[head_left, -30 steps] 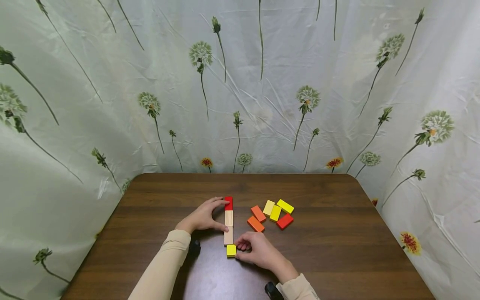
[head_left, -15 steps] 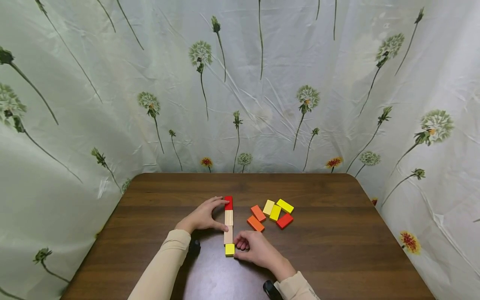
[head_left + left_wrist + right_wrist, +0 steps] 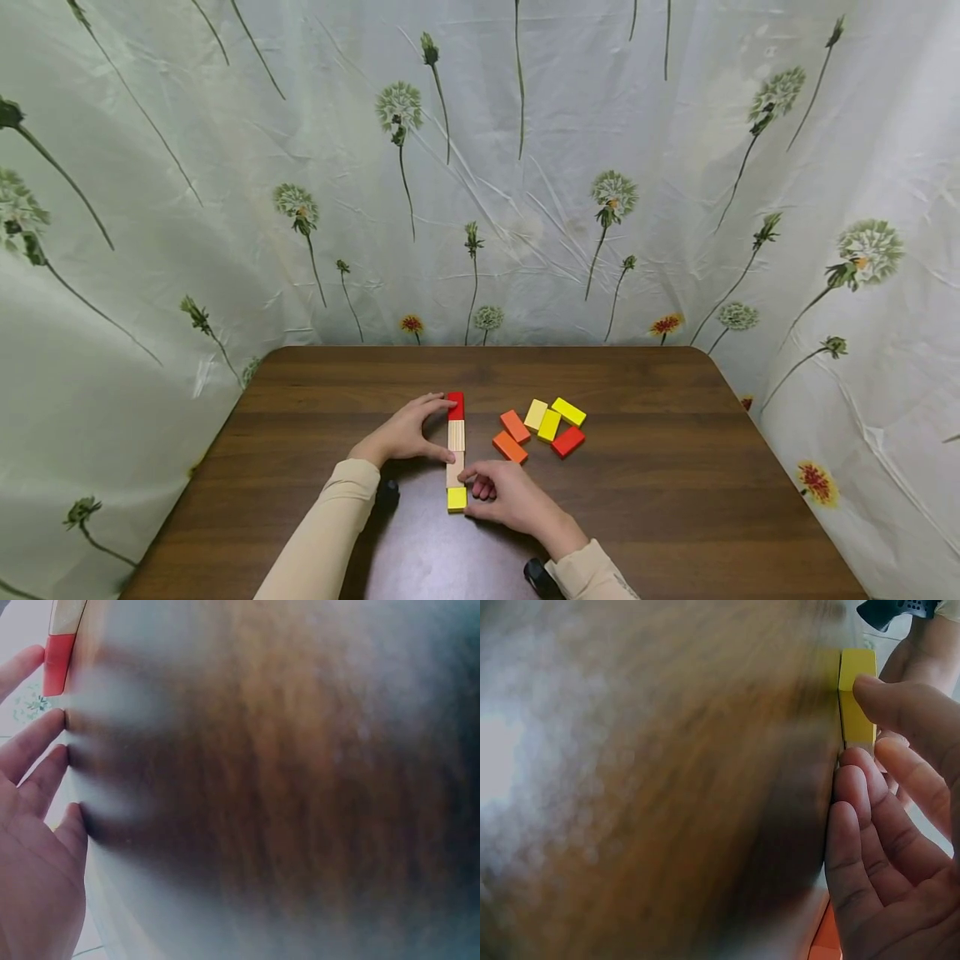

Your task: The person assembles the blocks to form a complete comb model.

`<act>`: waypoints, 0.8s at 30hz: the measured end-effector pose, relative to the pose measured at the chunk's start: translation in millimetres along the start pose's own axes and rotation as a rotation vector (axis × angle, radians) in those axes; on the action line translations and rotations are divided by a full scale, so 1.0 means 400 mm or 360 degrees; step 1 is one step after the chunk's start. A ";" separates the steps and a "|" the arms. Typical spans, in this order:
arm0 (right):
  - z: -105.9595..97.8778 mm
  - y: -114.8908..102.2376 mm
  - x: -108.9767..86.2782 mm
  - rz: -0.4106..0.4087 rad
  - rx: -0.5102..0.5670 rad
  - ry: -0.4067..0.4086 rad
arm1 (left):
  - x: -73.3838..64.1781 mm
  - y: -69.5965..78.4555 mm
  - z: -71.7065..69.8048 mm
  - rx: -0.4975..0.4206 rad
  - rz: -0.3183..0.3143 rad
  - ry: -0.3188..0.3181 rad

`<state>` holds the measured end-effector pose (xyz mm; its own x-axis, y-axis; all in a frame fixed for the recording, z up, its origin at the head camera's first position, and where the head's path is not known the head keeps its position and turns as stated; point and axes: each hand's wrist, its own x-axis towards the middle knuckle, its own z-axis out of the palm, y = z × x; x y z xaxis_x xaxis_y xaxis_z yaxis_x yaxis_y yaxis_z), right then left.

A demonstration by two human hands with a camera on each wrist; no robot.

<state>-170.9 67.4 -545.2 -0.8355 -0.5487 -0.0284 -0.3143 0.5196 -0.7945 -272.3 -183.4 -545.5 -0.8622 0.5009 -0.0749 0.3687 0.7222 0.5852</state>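
A straight row of blocks runs toward the person: a red block (image 3: pixel 457 412) at the far end, a striped wooden block (image 3: pixel 457 435), a plain wooden block (image 3: pixel 455 476), then a yellow block (image 3: pixel 457 498) at the near end. My left hand (image 3: pixel 403 432) spans the row from the left, index fingertip at the red block and thumb at the plain wooden one. From the right, my right hand (image 3: pixel 521 498) has its thumb against the yellow block's side (image 3: pixel 857 712). Its index fingertip touches the plain wooden block, while its other fingers are bent against the tabletop.
Right of the row lie loose blocks: two orange blocks (image 3: pixel 510 447), a pale block (image 3: pixel 536 414), two yellow blocks (image 3: pixel 549 426) and another red block (image 3: pixel 567 442). Behind the brown table (image 3: pixel 660 500) hangs a flowered curtain (image 3: pixel 525 208).
The yellow block has slid left and slightly away, lining up with the row's near end. My right index finger has shifted onto the plain wooden block; my left hand has stayed in place.
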 end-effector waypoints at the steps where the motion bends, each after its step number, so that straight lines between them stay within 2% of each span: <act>1: 0.000 0.000 0.000 0.0002 -0.0003 -0.0002 | 0.000 0.000 -0.001 0.0001 0.0003 -0.0001; 15: 0.002 -0.001 0.002 0.0016 -0.0043 -0.0014 | 0.005 -0.004 0.001 0.0012 0.0054 0.0042; 24: -0.002 -0.006 0.001 0.0012 -0.0021 -0.0008 | 0.006 -0.005 0.001 -0.0009 0.0022 0.0042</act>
<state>-170.8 66.5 -543.0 -0.8354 -0.5483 -0.0374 -0.3140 0.5320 -0.7864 -275.2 -183.6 -547.2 -0.8661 0.4978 -0.0453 0.3787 0.7126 0.5906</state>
